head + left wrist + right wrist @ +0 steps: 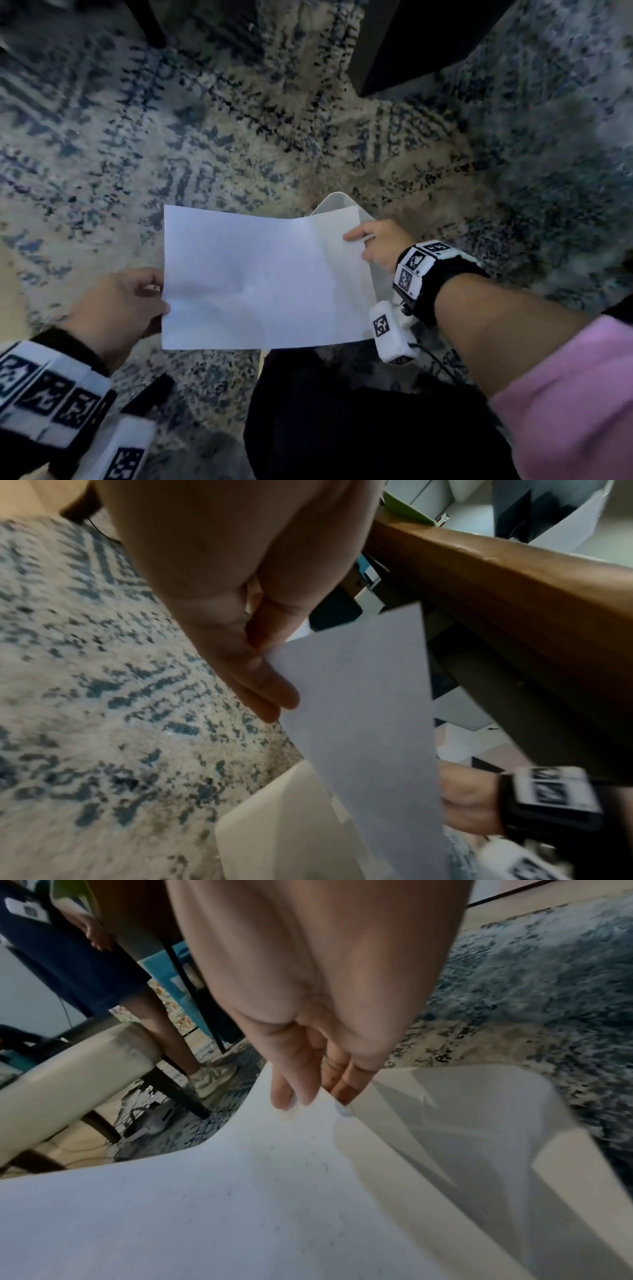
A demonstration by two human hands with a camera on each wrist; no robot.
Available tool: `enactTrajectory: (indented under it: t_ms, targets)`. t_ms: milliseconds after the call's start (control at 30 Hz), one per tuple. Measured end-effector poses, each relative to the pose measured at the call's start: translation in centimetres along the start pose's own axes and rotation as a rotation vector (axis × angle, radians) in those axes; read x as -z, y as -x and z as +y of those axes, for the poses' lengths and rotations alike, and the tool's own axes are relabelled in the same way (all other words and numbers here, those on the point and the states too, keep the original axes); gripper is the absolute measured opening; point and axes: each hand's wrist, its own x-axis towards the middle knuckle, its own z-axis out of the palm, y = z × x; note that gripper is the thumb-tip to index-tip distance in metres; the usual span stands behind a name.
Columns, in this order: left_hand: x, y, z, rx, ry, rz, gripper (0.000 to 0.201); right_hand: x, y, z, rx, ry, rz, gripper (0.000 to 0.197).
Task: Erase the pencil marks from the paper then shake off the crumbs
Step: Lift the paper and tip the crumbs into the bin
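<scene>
Below, a blue-and-cream rug (pixel 239 120) covered the floor, and a white bin (pixel 479 1123) stood on it under the right side of the paper (pixel 263 281). Held in the air over rug and bin, the paper was pinched at its left edge by the left hand (pixel 116 305) and at its far right corner by the right hand (pixel 376 245). Faint specks dotted the sheet in the right wrist view.

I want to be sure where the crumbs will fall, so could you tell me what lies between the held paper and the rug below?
In the right wrist view, an open white bin sits on the rug beneath the paper's right end.
</scene>
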Motion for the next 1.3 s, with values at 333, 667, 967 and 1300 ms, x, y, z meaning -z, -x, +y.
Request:
enactTrajectory:
  t_ms: [333,667,967,1300]
  targets:
    - [-3.6,3.9,1.4,-0.057,0.034,0.011,0.032,-5.4,1.5,-0.7,0.309,0.445,-0.271,0.068]
    - [-7.0,5.5,3.7,-0.031,0.150,-0.081,0.033,-9.2,3.3,1.6,0.319,0.370,-0.517,0.066]
    - [-8.7,4.6,4.1,-0.001,0.166,-0.019,0.038,-6.7,2.1,2.2,0.231,0.240,-0.379,0.066]
    - [-8.8,4.7,4.0,0.062,0.168,0.003,0.038,-4.9,1.0,1.5,0.172,0.291,-0.237,0.067]
